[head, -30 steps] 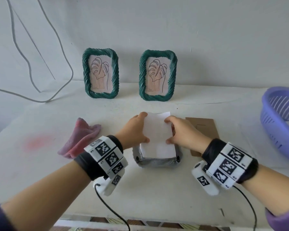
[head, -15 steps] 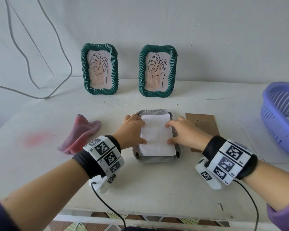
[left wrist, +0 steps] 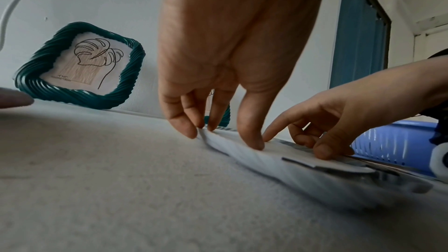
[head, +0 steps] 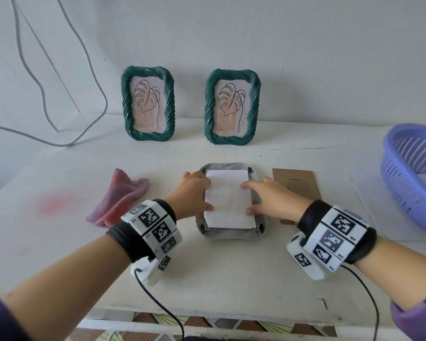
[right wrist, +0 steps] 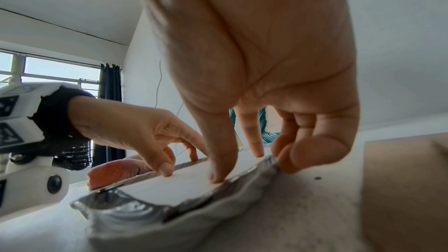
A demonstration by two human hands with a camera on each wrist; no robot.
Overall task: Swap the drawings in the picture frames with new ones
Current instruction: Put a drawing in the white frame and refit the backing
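Observation:
A grey-white picture frame (head: 231, 233) lies face down mid-table, and a white sheet of paper (head: 228, 198) lies flat in its back opening. My left hand (head: 199, 193) presses the sheet's left edge with its thumb while its fingertips (left wrist: 184, 129) touch the frame's rim (left wrist: 303, 175). From the right, my right hand (head: 256, 198) presses the sheet (right wrist: 184, 185) with index finger and thumb, and its other fingers (right wrist: 286, 152) curl against the frame's side (right wrist: 218, 212). Two green frames (head: 148, 104) (head: 232, 107) with leaf drawings stand against the wall.
A brown cardboard backing (head: 298, 185) lies just right of the frame. A pink cloth (head: 118, 200) lies to the left. A purple slotted basket (head: 413, 178) stands at the right edge. A grey cable (head: 67, 70) hangs on the wall at far left.
The sheet, held tilted above the frame a second ago, now lies flat in the frame's back. Both hands have come down with it and press on it.

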